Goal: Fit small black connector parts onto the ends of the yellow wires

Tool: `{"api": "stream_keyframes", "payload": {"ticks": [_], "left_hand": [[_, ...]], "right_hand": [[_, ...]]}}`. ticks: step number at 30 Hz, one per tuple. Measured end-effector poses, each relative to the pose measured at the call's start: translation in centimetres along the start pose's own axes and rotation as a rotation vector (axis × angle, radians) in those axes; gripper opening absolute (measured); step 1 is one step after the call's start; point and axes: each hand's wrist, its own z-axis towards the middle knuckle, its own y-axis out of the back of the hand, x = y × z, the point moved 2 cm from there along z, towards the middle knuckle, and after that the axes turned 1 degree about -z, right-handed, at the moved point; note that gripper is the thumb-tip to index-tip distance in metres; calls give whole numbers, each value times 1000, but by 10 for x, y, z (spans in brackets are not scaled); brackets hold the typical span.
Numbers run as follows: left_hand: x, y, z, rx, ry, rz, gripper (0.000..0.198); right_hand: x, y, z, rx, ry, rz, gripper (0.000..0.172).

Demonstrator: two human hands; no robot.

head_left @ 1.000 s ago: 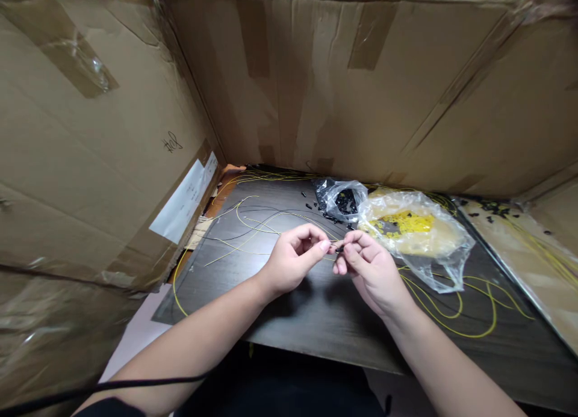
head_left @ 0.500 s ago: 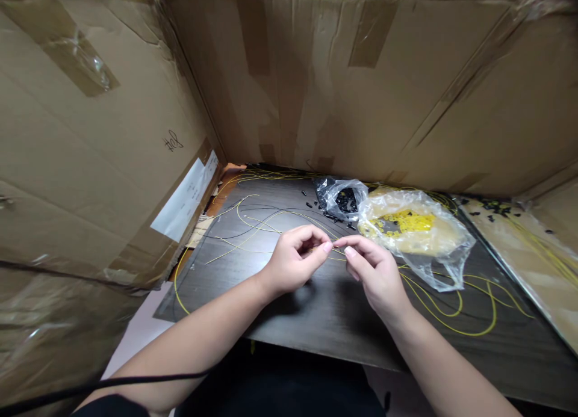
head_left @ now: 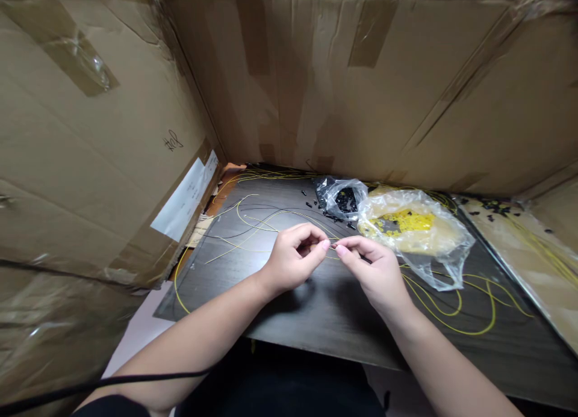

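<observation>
Pinching a tiny dark piece (head_left: 333,245) mid-frame over the desk (head_left: 289,330): right hand (head_left: 378,271) has one end, left hand (head_left: 294,256) nips the other; too small to ID. Looks unfinished; can't tell no. done. Loose yellow wires (head_left: 472,334), lower right, prob. still to do. Right of centre: small clear bag (head_left: 362,192) w/ black bits (head_left: 347,201); bigger bag (head_left: 454,248) beside it, yellow bits (head_left: 418,221) + some dark.

Seeing just a sliver of a tiny dark piece (head_left: 334,245) here, pinched in the narrow gap between the fingertips of the left hand (head_left: 292,254) and the right hand (head_left: 372,268), held up over the dark tabletop (head_left: 325,321), mostly covered, too small to make out clearly!
</observation>
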Motion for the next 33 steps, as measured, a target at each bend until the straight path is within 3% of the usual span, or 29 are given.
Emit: {"api": "stream_keyframes", "payload": {"ticks": [7, 16, 21, 26, 29, 33], "left_hand": [[-2, 1, -2, -15, -242, 201, 4], [5, 3, -7, -52, -589, 645, 13], [5, 4, -7, -18, -653, 759, 12], [2, 3, -7, -13, -676, 793, 10], [3, 4, -6, -20, -645, 781, 10], [3, 4, -6, -18, -623, 783, 10]], "right_hand": [[-8, -1, 2, 48, -74, 80, 31], [3, -3, -1, -7, 41, -143, 24], [6, -6, -3, -80, 162, -268, 20], [10, -7, -6, -174, 435, -494, 12], [10, -5, -8, -165, 581, -613, 11], [8, -2, -8, -134, 668, -678, 14]]}}
